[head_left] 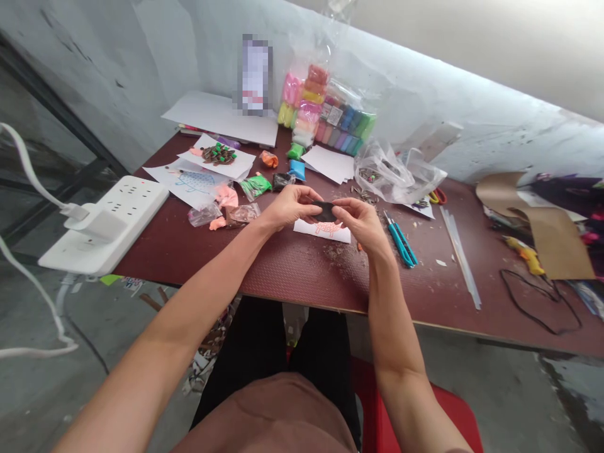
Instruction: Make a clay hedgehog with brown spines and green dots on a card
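The black piece is in front of the person, above the table and near the sheet with the red drawing. The left hand and right hand are close together, each pinching one end of the piece between thumb and fingers. It appears to be modelling clay: probably light, soft, easily dented and slightly tacky rather than slippery. Grip at opposite edges with the finger pads, using light pressure; a hard pinch or pull may thin or tear it. Its visible form is flat and roughly oval, with a dark, matt surface. The tabletop is dark red with a fine raised texture. Nearby, the black packet has glossy, creased film, and the clear bag is thin and crumpled.
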Tool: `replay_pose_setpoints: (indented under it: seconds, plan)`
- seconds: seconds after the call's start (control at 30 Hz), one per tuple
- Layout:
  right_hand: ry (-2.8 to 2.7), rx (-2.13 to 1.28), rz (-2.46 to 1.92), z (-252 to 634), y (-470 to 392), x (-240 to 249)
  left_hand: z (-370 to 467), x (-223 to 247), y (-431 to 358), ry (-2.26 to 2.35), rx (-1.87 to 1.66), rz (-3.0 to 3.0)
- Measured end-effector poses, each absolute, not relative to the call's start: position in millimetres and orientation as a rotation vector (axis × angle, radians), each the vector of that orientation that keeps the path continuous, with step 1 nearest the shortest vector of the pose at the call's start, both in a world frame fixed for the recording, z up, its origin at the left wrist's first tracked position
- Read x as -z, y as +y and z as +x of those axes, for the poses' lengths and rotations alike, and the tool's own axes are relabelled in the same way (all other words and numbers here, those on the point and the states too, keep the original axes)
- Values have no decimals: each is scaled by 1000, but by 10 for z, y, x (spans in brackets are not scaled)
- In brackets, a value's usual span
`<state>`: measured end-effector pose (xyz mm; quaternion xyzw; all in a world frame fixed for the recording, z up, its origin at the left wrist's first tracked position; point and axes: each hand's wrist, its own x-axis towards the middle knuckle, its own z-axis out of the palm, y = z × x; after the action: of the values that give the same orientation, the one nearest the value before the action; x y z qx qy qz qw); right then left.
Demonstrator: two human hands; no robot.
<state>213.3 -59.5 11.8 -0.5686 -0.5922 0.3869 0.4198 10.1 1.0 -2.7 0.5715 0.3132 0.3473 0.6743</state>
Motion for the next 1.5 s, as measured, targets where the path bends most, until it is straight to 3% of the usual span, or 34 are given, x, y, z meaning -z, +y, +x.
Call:
replay_pose_setpoints:
  seconds: [0.47,1.1,1.5]
  plan:
    - [-1516,-955,-1677,2282,-654,-141,115,229,81,1045,-819,1873]
    - [-1690,-690,-1876,2205,-440,122,147,182,27,1106,-770,1997]
    - [-1629,-574,-1902,2182,-453,180,249,246,-94,901,-597,2590]
